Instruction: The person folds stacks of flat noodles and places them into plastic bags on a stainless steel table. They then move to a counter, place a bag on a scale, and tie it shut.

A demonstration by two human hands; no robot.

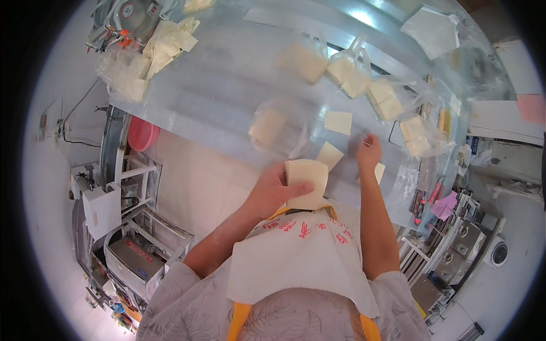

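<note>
My left hand (273,189) grips a thick stack of square, pale dough wrappers (308,179) in front of my apron, its thumb across the top sheet. My right hand (369,150) hovers over the metal table (204,89) with curled fingers; whether anything small is between them is not clear. Just left of it lies a single wrapper (338,122). Another wrapper (330,156) lies behind the stack, and a third wrapper (378,172) is partly covered by my right forearm. Further left, a clear plastic bag (268,125) holds a blurred block of wrappers.
Bagged wrapper stacks (349,79) line the table's far right side. Loose dough sheets (170,44) and another filled bag (128,76) sit at the far left, near a scale (136,17). A brush (445,121) lies at the right edge. A pink basin (143,133) is below the left edge.
</note>
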